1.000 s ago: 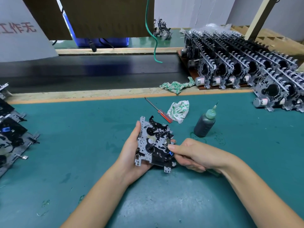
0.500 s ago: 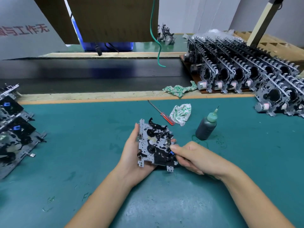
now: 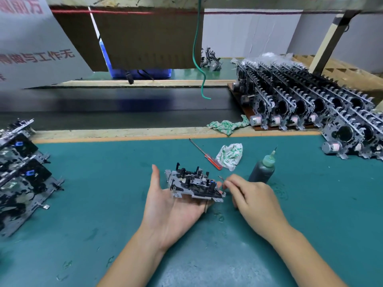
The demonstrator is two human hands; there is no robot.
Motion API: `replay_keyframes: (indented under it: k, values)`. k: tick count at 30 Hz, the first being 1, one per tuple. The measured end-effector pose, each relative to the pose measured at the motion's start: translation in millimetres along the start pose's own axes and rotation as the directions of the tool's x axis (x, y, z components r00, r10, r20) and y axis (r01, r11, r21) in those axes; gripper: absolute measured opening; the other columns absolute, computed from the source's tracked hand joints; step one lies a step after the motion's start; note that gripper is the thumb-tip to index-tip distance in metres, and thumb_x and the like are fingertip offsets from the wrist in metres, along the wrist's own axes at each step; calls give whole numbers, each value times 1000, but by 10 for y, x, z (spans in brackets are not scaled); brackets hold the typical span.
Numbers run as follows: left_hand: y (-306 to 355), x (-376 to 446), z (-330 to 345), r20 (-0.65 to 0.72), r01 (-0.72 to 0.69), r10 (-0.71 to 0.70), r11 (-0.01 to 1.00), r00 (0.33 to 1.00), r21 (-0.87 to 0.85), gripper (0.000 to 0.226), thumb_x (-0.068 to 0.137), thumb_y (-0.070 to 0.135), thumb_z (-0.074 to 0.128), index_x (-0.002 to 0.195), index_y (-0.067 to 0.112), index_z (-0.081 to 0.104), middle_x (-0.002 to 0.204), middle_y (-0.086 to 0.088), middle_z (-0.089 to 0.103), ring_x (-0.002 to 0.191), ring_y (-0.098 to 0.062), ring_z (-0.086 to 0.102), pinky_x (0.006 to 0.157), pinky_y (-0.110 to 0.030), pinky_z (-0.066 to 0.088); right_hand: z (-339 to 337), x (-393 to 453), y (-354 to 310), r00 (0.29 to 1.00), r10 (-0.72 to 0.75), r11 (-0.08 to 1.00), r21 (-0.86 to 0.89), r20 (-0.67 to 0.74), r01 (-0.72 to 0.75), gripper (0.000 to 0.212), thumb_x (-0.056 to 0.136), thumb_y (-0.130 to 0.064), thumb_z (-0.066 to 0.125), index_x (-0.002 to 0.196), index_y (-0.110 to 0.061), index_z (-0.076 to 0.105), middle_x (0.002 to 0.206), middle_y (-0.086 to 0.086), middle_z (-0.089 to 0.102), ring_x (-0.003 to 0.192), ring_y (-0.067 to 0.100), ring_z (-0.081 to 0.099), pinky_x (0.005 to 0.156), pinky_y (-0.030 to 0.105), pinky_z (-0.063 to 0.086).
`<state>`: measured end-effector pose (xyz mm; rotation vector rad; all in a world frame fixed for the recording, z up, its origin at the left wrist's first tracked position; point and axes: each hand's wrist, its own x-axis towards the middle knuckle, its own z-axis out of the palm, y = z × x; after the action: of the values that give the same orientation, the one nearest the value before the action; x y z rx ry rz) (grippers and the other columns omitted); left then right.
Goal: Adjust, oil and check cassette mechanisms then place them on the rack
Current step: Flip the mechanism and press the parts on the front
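A cassette mechanism (image 3: 194,186), a grey metal plate carrying black plastic parts, lies almost flat on the straight fingers of my left hand (image 3: 167,210), which is palm up with the thumb raised clear. My right hand (image 3: 255,201) is just right of the mechanism and pinches a thin metal tool (image 3: 221,178) whose tip is near the plate's right edge. A dark oil bottle (image 3: 262,170) with a green needle cap stands behind my right hand. The rack (image 3: 244,106) at the back right holds rows of upright mechanisms.
A red-handled screwdriver (image 3: 207,155) and a white-green rag (image 3: 230,155) lie beyond the mechanism. Another rag (image 3: 226,125) sits on the wooden strip. Several mechanisms (image 3: 20,172) are stacked at the left edge. A black conveyor belt (image 3: 124,108) runs behind, with a green cable (image 3: 196,59) hanging above.
The mechanism has tipped from facing me to lying flat on my left fingers, and my left thumb has let go. My right hand has drawn back slightly to the right.
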<state>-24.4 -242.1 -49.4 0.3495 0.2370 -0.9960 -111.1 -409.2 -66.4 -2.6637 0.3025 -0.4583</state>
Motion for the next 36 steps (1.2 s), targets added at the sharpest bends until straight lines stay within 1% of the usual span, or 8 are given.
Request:
replay_keyframes:
  k: [6, 9, 12, 15, 18, 23, 27, 36]
  values:
    - [38, -5, -50, -61, -26, 27, 1000, 998, 14, 98, 80, 74, 43, 126, -12, 47, 126, -38, 51, 113, -53, 53, 98, -58, 39, 22, 20, -74, 968, -144, 973, -206, -207, 101, 25, 93, -30, 53, 76, -19, 67, 64, -7, 63, 65, 20, 60, 49, 30, 41]
    - [62, 4, -85, -137, -45, 62, 991, 989, 126, 88, 85, 72, 37, 120, -6, 58, 120, -30, 60, 108, -46, 59, 94, -55, 42, -21, 40, -60, 789, -179, 984, -86, -588, 159, 21, 90, -23, 53, 81, -13, 69, 73, 0, 63, 70, 20, 52, 63, 24, 40]
    - [87, 21, -132, -139, -109, 142, 969, 980, 221, 74, 90, 64, 37, 113, 1, 67, 117, -23, 65, 109, -41, 61, 83, -52, 48, -72, 66, -52, 654, 103, 984, 174, -749, 45, 32, 81, -20, 65, 107, -4, 55, 100, 12, 53, 92, 24, 47, 82, 25, 36]
    - [130, 24, -174, -74, -140, 162, 960, 984, 242, 64, 92, 54, 40, 117, 1, 66, 121, -22, 63, 107, -46, 61, 87, -55, 46, -42, 111, 26, 736, 470, 839, 506, -487, -201, 71, 70, -5, 78, 128, -8, 36, 119, 5, 46, 110, 23, 46, 91, 33, 38]
    - [101, 20, -184, -2, -5, 5, 976, 1000, 220, 60, 91, 46, 42, 111, -4, 67, 124, -27, 59, 110, -46, 59, 93, -58, 47, 8, 123, 116, 753, 637, 654, 633, -163, -416, 54, 76, -10, 76, 111, -23, 37, 98, -2, 63, 93, 16, 57, 73, 20, 37]
    - [23, 73, -198, 16, 148, -158, 953, 987, 264, 63, 91, 47, 42, 122, -5, 60, 133, -29, 52, 117, -48, 53, 101, -57, 40, -72, 160, 111, 818, 564, 535, 805, -114, -257, 19, 88, -21, 63, 96, -32, 51, 99, 0, 68, 79, 6, 63, 72, 14, 48]
    - [42, 98, -224, 60, 177, -195, 956, 979, 233, 63, 90, 47, 43, 126, -4, 57, 135, -29, 50, 118, -48, 53, 97, -62, 40, -181, 163, 35, 870, 492, 442, 865, -11, -239, 11, 92, -27, 56, 99, -35, 54, 70, 2, 63, 46, 7, 48, 39, 17, 35]
    - [44, 130, -284, 95, 161, -192, 951, 977, 263, 61, 89, 46, 46, 125, -2, 59, 136, -27, 49, 121, -48, 50, 99, -61, 39, -310, 164, 1, 863, 474, -72, 985, 175, -160, 18, 63, -20, 68, 81, -19, 63, 61, -4, 57, 46, 5, 40, 39, 16, 36]
